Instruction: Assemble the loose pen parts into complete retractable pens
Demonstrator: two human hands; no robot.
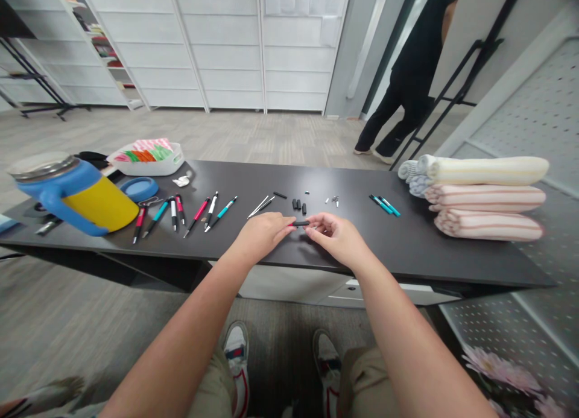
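Both my hands meet over the dark table [429, 249], pinching one small pen part [300, 223] with a black grip and a bit of red between them. My left hand [262, 234] holds its left end, my right hand [335, 234] its right end; fingers of both are closed. Just behind lie small black pen pieces [298, 205], thin refills [261, 205] and tiny springs [333, 199]. Several assembled pens [181, 213] in red, teal and black lie to the left. Two teal pens [384, 205] lie to the right.
A blue and yellow jug [76, 198] stands at the table's left, with a blue lid [139, 187] and a white tray of coloured items [147, 155] behind it. Rolled striped towels [484, 198] are stacked at the right. Another person in black [407, 80] stands beyond the table.
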